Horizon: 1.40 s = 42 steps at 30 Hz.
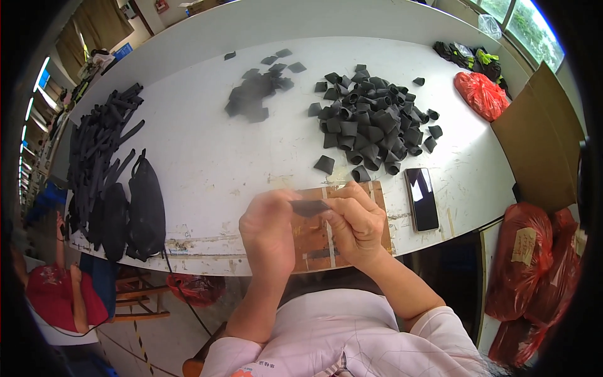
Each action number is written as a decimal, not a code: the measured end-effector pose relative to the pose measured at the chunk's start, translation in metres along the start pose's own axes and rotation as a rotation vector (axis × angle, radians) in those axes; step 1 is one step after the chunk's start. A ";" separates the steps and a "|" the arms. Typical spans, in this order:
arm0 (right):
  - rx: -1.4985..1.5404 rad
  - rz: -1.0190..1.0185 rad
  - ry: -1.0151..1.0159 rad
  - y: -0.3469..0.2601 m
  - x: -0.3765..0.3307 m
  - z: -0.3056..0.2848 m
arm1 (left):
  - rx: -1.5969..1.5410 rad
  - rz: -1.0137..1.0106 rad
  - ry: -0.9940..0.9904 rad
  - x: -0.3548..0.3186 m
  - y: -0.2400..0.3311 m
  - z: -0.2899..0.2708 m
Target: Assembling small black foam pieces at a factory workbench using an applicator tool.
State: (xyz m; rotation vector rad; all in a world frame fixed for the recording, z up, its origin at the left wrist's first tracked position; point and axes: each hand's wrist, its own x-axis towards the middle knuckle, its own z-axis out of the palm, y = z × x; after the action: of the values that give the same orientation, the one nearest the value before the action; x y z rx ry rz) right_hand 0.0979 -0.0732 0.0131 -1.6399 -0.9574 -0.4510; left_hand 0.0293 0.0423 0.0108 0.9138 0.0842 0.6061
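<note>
Between my two hands is a small black fabric piece, held above a brown board at the table's near edge. My left hand is partly blurred, its fingers closed at the left end of the piece. My right hand pinches the other end between thumb and fingers. Beyond my hands, a heap of short black rolled tubes lies to the right of the middle. Flat black pieces are scattered farther left.
Long black strips and two dark pouches lie at the left. A phone rests right of the board. A red plastic bag and cardboard stand far right; red bags sit below. Another person's red sleeve shows lower left.
</note>
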 end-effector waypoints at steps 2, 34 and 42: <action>0.018 0.002 0.018 0.002 -0.002 0.000 | 0.109 0.043 -0.006 0.000 0.000 0.001; 1.260 1.137 0.013 -0.035 -0.020 -0.021 | 0.451 0.109 -0.082 -0.034 0.002 0.026; -0.219 0.083 -0.023 -0.028 -0.033 -0.028 | 0.553 0.022 -0.022 -0.033 0.003 0.012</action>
State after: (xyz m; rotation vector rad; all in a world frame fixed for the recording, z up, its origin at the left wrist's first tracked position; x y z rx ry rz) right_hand 0.0616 -0.1092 0.0155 -1.8785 -0.8766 -0.4950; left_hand 0.0049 0.0175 0.0147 1.4574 0.2299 0.6035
